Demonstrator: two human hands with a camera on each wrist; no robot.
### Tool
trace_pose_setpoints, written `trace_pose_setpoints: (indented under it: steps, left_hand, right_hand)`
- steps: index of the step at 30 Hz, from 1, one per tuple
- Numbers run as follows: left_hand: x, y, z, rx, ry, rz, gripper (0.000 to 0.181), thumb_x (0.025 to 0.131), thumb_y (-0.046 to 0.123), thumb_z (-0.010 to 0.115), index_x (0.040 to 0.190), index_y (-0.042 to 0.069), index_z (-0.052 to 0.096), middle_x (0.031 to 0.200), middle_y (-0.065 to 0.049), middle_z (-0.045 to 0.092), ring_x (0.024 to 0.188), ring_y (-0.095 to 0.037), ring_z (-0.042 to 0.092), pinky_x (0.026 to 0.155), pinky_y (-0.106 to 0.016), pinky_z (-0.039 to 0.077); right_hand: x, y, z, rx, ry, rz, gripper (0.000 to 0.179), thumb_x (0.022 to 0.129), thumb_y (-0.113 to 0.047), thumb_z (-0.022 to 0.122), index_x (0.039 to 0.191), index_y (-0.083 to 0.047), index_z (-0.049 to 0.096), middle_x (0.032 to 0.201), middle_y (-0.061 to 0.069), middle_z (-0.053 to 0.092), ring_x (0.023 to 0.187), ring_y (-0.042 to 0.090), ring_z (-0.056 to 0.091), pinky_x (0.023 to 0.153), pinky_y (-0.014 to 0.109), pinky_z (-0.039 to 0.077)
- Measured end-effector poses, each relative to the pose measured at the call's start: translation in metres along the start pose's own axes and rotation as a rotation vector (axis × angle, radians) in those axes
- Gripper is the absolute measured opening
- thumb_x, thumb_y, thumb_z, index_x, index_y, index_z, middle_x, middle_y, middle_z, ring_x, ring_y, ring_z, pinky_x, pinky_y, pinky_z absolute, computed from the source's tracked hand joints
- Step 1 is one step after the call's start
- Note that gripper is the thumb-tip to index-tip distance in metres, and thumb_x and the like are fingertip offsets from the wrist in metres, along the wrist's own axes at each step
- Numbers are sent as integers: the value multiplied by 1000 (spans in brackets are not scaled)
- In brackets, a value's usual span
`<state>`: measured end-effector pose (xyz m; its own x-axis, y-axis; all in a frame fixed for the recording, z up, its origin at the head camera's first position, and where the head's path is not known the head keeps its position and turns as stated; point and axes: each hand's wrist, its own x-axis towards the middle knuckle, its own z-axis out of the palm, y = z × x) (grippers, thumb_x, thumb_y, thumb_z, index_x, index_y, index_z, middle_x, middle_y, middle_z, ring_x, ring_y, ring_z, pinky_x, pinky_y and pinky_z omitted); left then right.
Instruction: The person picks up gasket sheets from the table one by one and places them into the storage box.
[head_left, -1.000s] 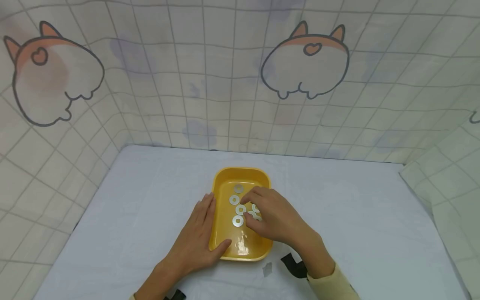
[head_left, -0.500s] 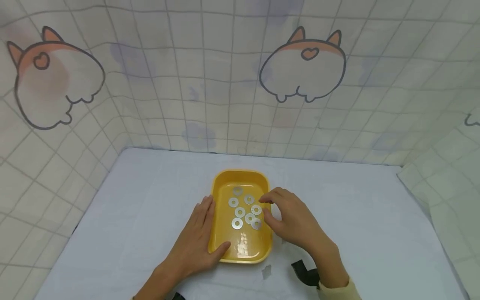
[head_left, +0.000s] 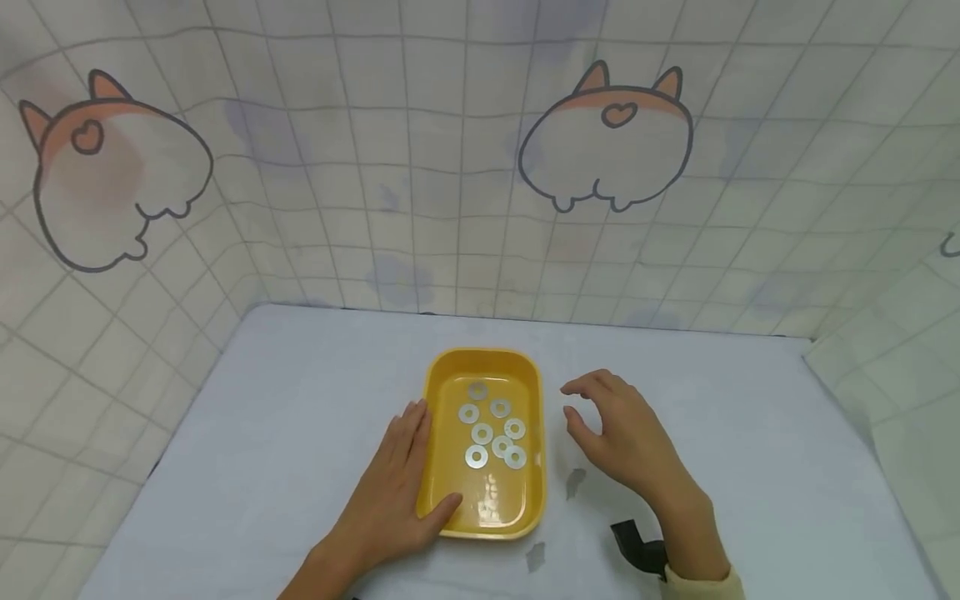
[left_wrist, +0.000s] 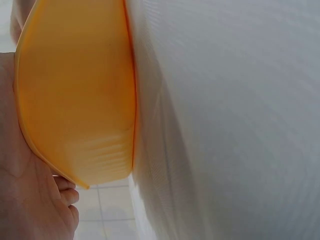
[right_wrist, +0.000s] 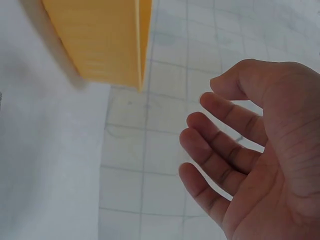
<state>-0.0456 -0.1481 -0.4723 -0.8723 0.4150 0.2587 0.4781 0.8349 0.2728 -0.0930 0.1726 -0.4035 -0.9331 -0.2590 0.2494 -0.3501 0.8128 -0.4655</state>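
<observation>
A yellow plastic tray (head_left: 480, 517) stands on the white-covered table, its long sides pointing away from me. Several flat silver washers (head_left: 476, 456) lie on its floor, two of them overlapping toward the right. My left hand (head_left: 397, 492) rests along the tray's left rim with straight fingers, the thumb reaching over the near left corner. In the left wrist view the palm lies against the rim of the tray (left_wrist: 75, 90). To the right of the tray, apart from it, my right hand (head_left: 622, 429) hovers with loosely bent fingers and nothing between them, as the right wrist view (right_wrist: 250, 145) also shows.
Two small grey patches (head_left: 536, 557) mark the white tablecloth (head_left: 322, 375) near the tray's right side. A black strap (head_left: 641, 550) hangs at my right wrist. A tile-patterned curtain (head_left: 450, 208) with cartoon animals encloses the table's back and sides.
My right hand has withdrawn from over the washers and moved right, clear of the tray's edge. The left hand stays on the left rim, and the view has shifted slightly.
</observation>
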Motion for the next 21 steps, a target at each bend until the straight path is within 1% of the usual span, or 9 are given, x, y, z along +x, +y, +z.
trace_pose_setpoints:
  steps: [6, 12, 18, 21]
  left_hand:
    - [0, -2, -1, 1, 18, 16, 104, 92, 55, 69, 164, -6, 27, 174, -22, 26, 163, -35, 26, 137, -27, -7]
    - [0, -4, 1, -20, 21, 29, 95, 98, 51, 64, 166, -2, 24, 175, -19, 26, 163, -35, 27, 137, -29, -6]
    - [3, -5, -3, -41, 30, 35, 85, 104, 46, 57, 168, 1, 23, 176, -18, 26, 165, -32, 22, 139, -33, -3]
    - [5, -7, -7, -60, 35, 29, 81, 106, 41, 57, 169, 4, 22, 176, -16, 26, 166, -31, 21, 139, -34, -3]
  right_hand:
    - [0, 7, 2, 10, 18, 2, 21, 97, -15, 71, 118, -11, 74, 119, 6, 73, 111, 28, 69, 95, 51, 61]
    - [0, 14, 6, 10, 19, 15, 22, 98, -16, 72, 119, -10, 73, 123, 7, 72, 114, 30, 68, 98, 53, 61]
    - [-1, 18, 5, 9, 5, 58, 23, 99, -17, 70, 121, -12, 73, 127, 8, 70, 118, 32, 67, 102, 56, 59]
    - [-1, 21, 4, 17, -1, 75, 23, 99, -17, 70, 122, -12, 72, 127, 8, 70, 119, 32, 67, 103, 57, 59]
